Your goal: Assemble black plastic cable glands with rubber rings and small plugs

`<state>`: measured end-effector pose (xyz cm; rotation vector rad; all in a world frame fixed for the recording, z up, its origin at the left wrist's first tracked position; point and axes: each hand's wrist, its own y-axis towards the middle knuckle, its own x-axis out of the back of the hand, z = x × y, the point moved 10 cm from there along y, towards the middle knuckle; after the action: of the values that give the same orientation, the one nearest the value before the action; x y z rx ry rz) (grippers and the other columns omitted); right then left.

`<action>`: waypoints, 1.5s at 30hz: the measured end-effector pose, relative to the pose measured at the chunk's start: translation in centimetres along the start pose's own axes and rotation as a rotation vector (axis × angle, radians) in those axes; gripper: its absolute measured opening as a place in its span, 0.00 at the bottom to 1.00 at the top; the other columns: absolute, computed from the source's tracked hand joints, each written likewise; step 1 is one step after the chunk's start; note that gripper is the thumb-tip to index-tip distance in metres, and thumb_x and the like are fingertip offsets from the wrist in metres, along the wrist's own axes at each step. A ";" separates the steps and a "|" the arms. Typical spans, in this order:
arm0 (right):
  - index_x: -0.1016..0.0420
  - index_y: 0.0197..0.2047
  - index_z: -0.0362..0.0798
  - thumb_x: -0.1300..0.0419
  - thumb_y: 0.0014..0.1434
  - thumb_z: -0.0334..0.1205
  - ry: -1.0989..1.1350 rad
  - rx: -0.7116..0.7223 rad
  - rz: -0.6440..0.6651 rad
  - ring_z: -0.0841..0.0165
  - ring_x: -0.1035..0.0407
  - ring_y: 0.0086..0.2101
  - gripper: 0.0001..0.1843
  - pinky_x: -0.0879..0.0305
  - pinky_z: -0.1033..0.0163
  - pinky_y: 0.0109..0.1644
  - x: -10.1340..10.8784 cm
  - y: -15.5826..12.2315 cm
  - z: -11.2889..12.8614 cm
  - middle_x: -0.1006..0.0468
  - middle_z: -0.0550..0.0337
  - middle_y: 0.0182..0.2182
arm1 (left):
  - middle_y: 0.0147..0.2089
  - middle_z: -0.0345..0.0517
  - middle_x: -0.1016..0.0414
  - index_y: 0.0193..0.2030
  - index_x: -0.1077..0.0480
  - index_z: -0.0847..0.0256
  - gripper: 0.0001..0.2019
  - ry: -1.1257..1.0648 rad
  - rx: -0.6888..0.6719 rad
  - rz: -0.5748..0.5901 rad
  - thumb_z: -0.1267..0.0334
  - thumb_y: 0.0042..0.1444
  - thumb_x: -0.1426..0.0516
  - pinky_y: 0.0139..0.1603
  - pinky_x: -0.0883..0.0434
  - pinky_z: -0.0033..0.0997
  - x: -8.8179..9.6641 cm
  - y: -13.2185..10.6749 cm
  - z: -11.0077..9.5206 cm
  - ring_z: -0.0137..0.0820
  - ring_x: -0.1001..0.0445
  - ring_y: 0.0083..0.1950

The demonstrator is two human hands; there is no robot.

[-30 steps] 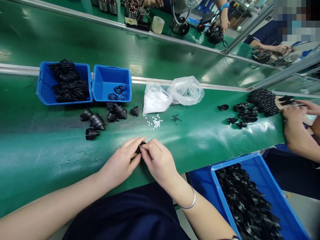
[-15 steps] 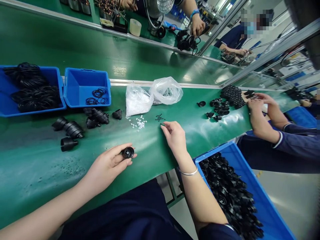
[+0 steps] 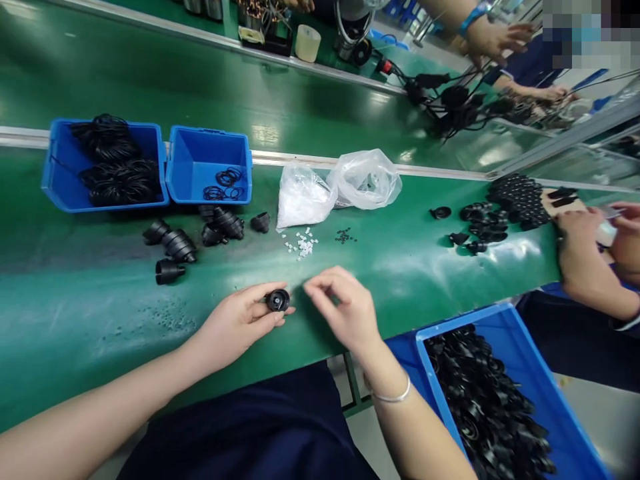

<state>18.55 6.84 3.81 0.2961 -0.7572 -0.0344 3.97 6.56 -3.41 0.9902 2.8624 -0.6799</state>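
My left hand grips a black round plastic cup-shaped part, its hollow end facing up towards me. Just to the right, my right hand is closed in a pinch, thumb against forefinger, slightly apart from the part. What sits between those fingertips is too small and blurred to make out. Beyond the hands lie a little pile of small white pieces and a scatter of tiny black rings on the green tabletop.
Two clear plastic bags stand behind the small pieces. Blue bins with black rings and cords are at the back left, near stacked black parts. A blue crate of black parts is at right. A co-worker's hands work beyond it.
My right hand has moved left from beside the tiny black rings towards the black part in my left hand. The view has shifted, and a hand across the bench has lifted off the black cables.
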 end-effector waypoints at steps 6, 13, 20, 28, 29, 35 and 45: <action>0.28 0.39 0.48 0.45 0.63 0.34 0.098 0.065 0.079 0.70 0.31 0.36 0.04 0.30 0.64 0.40 -4.0 -1.2 3.2 0.28 0.58 0.34 | 0.34 0.39 0.19 0.59 0.35 0.57 0.23 0.268 -0.094 -0.063 0.61 0.56 0.43 0.42 0.24 0.35 0.7 -0.2 -1.0 0.36 0.21 0.39; 0.27 0.40 0.49 0.44 0.62 0.33 0.010 0.098 0.116 0.71 0.30 0.36 0.05 0.30 0.66 0.40 -4.0 -0.9 3.6 0.28 0.59 0.34 | 0.29 0.37 0.24 0.58 0.34 0.56 0.22 0.337 -0.171 -0.075 0.62 0.56 0.45 0.36 0.27 0.32 0.8 -0.2 -1.3 0.33 0.25 0.33; 0.27 0.38 0.48 0.43 0.62 0.33 0.076 0.037 0.102 0.72 0.30 0.34 0.04 0.30 0.67 0.38 -4.1 -0.7 3.1 0.28 0.59 0.33 | 0.24 0.34 0.35 0.58 0.34 0.57 0.21 0.330 -0.121 -0.073 0.61 0.56 0.45 0.28 0.34 0.25 0.8 -0.1 -0.7 0.27 0.35 0.25; 0.29 0.53 0.50 0.47 0.64 0.32 -0.028 0.134 0.182 0.69 0.30 0.38 0.16 0.28 0.63 0.42 -4.4 -2.4 3.8 0.30 0.54 0.39 | 0.20 0.32 0.37 0.58 0.34 0.57 0.21 0.288 -0.097 -0.052 0.62 0.56 0.46 0.26 0.36 0.25 0.7 -0.2 -0.9 0.27 0.35 0.23; 0.31 0.56 0.50 0.48 0.63 0.31 -0.056 0.151 0.187 0.68 0.30 0.39 0.19 0.28 0.63 0.42 -4.5 -2.9 3.9 0.30 0.53 0.40 | 0.22 0.33 0.34 0.58 0.34 0.57 0.22 0.284 -0.105 -0.054 0.62 0.56 0.46 0.27 0.34 0.26 0.8 -0.2 -1.0 0.28 0.33 0.24; 0.43 0.66 0.48 0.47 0.62 0.30 -0.303 0.265 0.212 0.62 0.30 0.42 0.29 0.28 0.57 0.43 -5.4 -4.5 4.3 0.28 0.48 0.44 | 0.26 0.36 0.28 0.59 0.35 0.57 0.22 0.310 -0.090 -0.066 0.63 0.56 0.46 0.33 0.28 0.30 0.8 0.0 -0.8 0.32 0.25 0.29; 0.50 0.69 0.48 0.46 0.61 0.28 -0.304 0.276 0.212 0.63 0.31 0.41 0.34 0.28 0.58 0.43 -5.6 -4.9 4.5 0.28 0.47 0.43 | 0.40 0.43 0.20 0.60 0.36 0.57 0.23 0.157 -0.115 -0.037 0.64 0.56 0.45 0.45 0.25 0.37 0.4 0.0 -0.3 0.37 0.21 0.42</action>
<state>11.82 1.79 1.81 0.4779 -1.0946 0.2317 3.65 6.94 -3.21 1.0191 3.0209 -0.4519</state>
